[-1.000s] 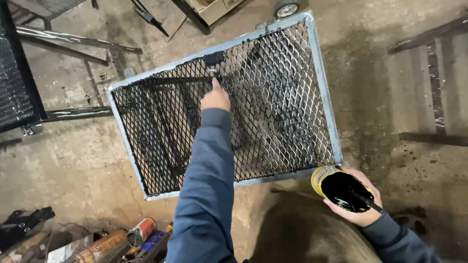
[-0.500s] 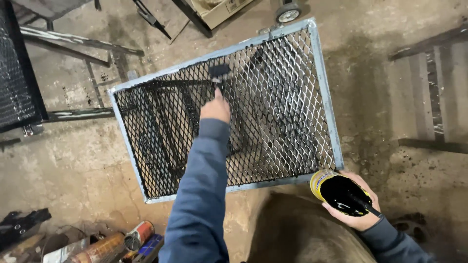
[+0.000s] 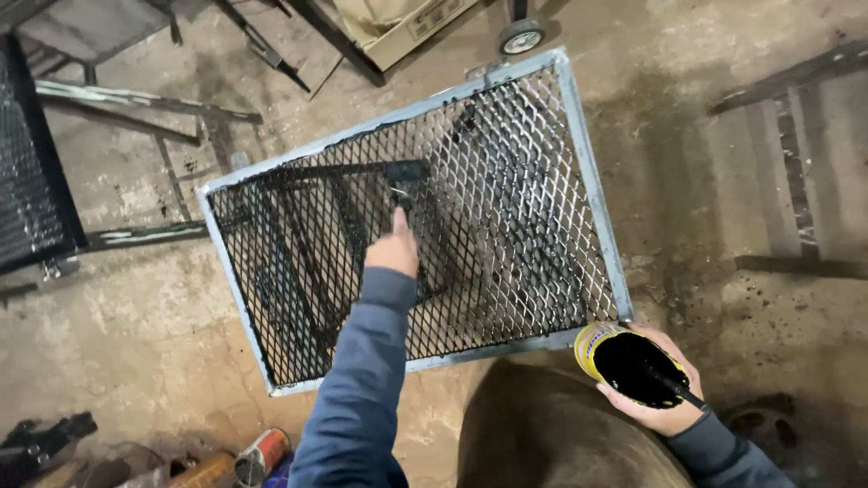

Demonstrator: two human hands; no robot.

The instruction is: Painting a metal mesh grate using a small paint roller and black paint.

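Note:
A rectangular metal frame (image 3: 597, 208) filled with expanded mesh lies flat in front of me, its mesh black and wet with paint. My left hand (image 3: 394, 248) reaches over the middle of the mesh and grips a paintbrush (image 3: 404, 176) whose black head rests on the mesh near the far side. My right hand (image 3: 665, 398) is low at the near right, just off the frame's corner, holding a yellow can (image 3: 628, 366) full of black paint.
A black mesh panel (image 3: 32, 172) stands at the left with metal bars (image 3: 136, 99) on the concrete floor. A cardboard box on a wheeled cart (image 3: 520, 36) is at the top. Spray cans (image 3: 262, 456) and clutter lie at the bottom left. Paint-marked bars (image 3: 796, 208) lie right.
My left hand has pushed the brush a little farther across the mesh, away from me. My right hand with the paint can has stayed in place.

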